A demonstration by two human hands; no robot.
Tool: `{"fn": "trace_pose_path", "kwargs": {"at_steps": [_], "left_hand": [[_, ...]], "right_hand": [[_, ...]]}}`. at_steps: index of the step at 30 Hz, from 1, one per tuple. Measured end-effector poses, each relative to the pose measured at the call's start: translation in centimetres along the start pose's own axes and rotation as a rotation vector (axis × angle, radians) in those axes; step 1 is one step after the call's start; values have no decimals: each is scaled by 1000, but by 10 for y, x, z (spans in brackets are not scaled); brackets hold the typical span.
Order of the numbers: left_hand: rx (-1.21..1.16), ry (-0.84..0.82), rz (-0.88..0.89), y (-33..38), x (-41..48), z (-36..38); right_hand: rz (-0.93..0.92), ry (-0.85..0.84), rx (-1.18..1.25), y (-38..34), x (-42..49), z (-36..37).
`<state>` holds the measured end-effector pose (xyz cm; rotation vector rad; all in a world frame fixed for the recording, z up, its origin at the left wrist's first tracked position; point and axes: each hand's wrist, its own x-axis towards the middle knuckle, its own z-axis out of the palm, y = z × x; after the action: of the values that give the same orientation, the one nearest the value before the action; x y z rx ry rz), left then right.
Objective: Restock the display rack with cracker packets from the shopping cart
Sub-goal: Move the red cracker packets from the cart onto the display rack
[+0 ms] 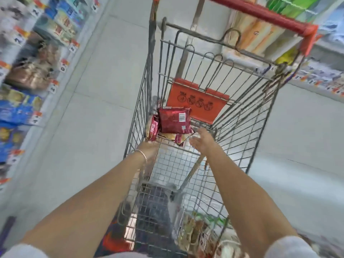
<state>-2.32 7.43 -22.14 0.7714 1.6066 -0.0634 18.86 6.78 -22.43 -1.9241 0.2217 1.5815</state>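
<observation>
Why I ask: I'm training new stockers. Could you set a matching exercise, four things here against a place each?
Things: 1 cart handle; 2 cracker packet; 3 bracelet; 4 stocked shelves.
Places: A beside the left hand; B in the wire basket; C along the aisle's left; D top of the view.
Pairs: 1-D, 2-B, 3-A, 4-C.
</observation>
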Motion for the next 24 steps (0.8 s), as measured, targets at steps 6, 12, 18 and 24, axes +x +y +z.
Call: {"fn": "trace_pose_path", "kwargs": {"at_steps": [6,12,18,24], "left_hand": [[9,17,-108,-20,23,-3],[-71,7,-197,-29,25,-4],[-125,-7,-192,-39,17,-3],[-277,-8,-201,-42,6,-3]], "right_hand": [[402,-216,472,-23,54,33],[481,-285,401,-3,62,31],[266,-331,-118,22,29,10],[-192,-390,-568,34,4,-27]]}}
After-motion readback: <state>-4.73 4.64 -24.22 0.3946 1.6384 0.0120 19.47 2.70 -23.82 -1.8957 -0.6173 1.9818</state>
